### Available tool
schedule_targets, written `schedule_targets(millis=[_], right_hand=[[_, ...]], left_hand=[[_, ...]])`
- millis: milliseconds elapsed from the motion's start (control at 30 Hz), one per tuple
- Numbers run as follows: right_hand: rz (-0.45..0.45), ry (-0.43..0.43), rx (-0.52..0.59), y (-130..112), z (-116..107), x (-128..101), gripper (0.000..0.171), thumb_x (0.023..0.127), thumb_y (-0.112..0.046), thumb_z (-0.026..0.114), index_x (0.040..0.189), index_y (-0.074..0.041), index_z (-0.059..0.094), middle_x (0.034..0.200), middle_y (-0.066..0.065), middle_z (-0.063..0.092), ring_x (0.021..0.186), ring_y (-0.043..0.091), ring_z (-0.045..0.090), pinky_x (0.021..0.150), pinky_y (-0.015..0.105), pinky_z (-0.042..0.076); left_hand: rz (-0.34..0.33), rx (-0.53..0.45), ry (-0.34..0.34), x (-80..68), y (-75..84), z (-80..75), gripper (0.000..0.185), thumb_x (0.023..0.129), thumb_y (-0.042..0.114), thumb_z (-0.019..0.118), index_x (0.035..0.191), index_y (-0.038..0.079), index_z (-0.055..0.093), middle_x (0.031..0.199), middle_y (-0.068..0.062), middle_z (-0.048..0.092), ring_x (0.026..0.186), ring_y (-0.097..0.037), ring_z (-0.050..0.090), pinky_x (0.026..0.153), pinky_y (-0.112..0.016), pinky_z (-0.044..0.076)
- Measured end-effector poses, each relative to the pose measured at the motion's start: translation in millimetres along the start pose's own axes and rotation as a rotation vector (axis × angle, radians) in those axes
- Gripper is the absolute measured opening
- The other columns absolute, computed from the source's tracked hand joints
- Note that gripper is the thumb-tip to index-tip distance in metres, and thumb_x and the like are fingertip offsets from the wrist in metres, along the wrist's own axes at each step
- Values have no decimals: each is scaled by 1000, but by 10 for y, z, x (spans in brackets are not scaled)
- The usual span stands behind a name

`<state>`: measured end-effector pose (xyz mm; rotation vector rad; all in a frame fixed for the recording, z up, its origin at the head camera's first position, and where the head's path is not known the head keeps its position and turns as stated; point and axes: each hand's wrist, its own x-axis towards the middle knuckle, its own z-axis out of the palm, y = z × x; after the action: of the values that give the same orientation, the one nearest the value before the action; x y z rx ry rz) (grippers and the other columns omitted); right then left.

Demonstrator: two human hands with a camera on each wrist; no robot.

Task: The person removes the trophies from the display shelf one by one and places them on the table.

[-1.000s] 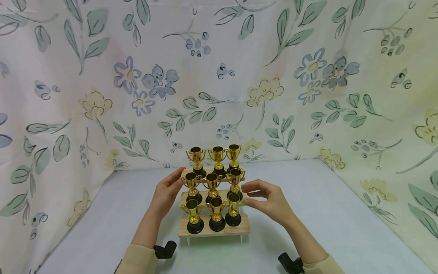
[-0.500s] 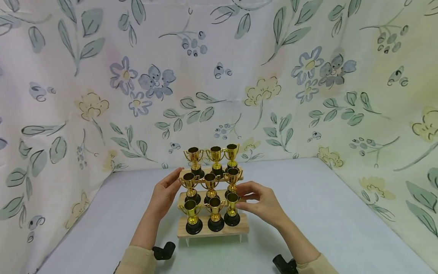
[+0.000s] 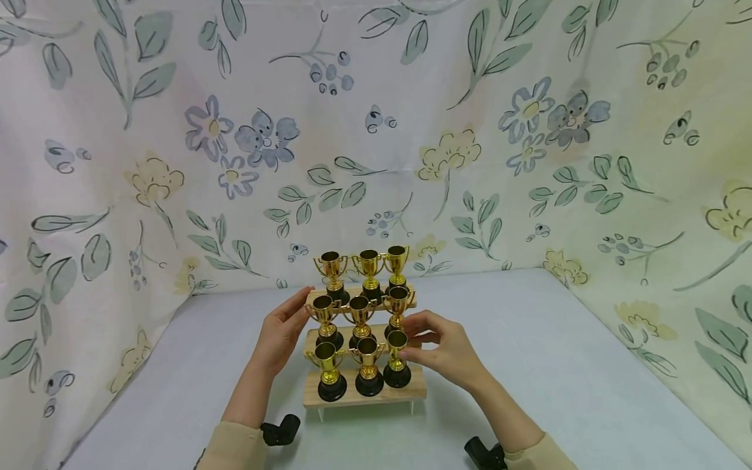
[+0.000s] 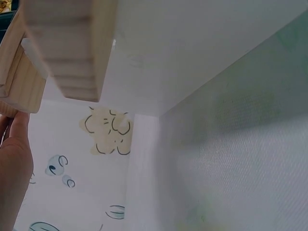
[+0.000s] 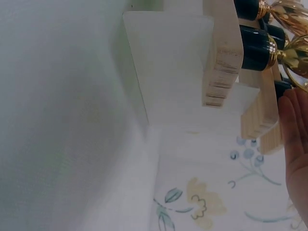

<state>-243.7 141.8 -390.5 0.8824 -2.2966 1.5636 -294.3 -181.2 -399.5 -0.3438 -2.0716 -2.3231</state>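
Several small gold trophies on black bases stand upright in rows on a wooden three-tier rack (image 3: 405,391). My left hand (image 3: 282,336) is at the rack's left side, its fingertips touching the top shelf's end; the left wrist view has its fingers (image 4: 19,130) by a wooden shelf end (image 4: 29,91). My right hand (image 3: 443,346) is at the right side. Its fingers reach the base of the middle row's right trophy (image 3: 397,299), and its thumb lies beside the front row's right trophy (image 3: 397,343), with a gap between fingers and thumb. Contact with the front trophy is unclear.
The rack stands on a white-covered table (image 3: 540,365) with pale upright supports (image 5: 178,72) under its shelves. Close behind hangs a floral cloth (image 3: 376,150), which continues along both sides. A black camera mount sits on each wrist.
My right hand has moved left, closer in to the right-hand trophies. My left hand keeps its place at the rack. The whole head view has shifted slightly.
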Motion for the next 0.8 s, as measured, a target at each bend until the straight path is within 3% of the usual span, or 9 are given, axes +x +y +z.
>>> schedule_targets(millis=[333,567,800], right_hand=[[-9,-17,14,6,30,-6,40,77,-18,85,108,-12,61,106,8,69,91,6,68,82,27,62],[-2,-39,18,-6,35,-18,42,80,-18,83,115,-9,63,108,10,70,92,6,68,82,26,62],[9,-40,7,1,38,-27,40,80,-19,83,115,-13,65,109,8,70,91,5,67,81,27,62]], left_hand=[[-6,-1,6,3,0,1,57,102,14,53,155,6,31,163,-8,30,120,16,52,104,-5,42],[-9,0,8,-2,5,7,57,103,13,51,155,7,31,163,-8,29,121,15,51,105,-5,41],[-9,1,3,0,6,3,57,103,14,52,155,7,30,163,-8,29,123,14,50,105,-5,41]])
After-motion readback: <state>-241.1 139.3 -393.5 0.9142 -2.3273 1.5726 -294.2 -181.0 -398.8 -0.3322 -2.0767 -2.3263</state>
